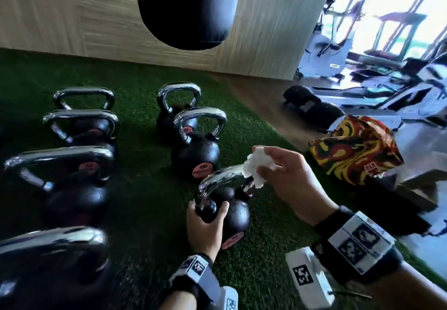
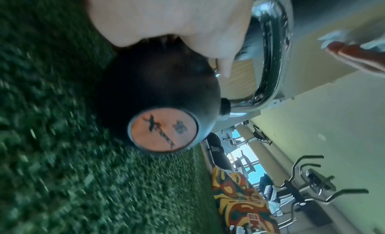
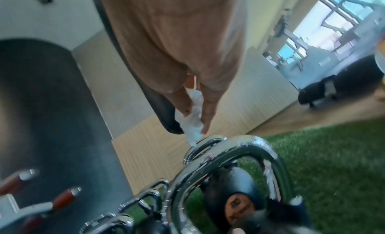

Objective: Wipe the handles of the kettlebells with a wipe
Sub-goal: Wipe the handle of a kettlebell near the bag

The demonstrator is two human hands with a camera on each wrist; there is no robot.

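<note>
A small black kettlebell [image 1: 232, 210] with a chrome handle [image 1: 223, 176] stands tilted on the green turf. My left hand [image 1: 205, 222] grips its round body just under the handle's left leg; the left wrist view shows its pink end label [image 2: 163, 129] and handle [image 2: 270, 56]. My right hand [image 1: 278, 172] pinches a crumpled white wipe [image 1: 256, 167] at the right end of the handle. In the right wrist view the wipe [image 3: 192, 120] hangs from my fingertips, just touching the chrome handle [image 3: 229, 148].
Several more black kettlebells with chrome handles stand on the turf [image 1: 145, 188], two behind [image 1: 196, 145] and a column on the left [image 1: 72, 184]. A black punching bag [image 1: 188, 7] hangs above. A patterned box [image 1: 355, 155] and exercise machines [image 1: 387, 80] lie right.
</note>
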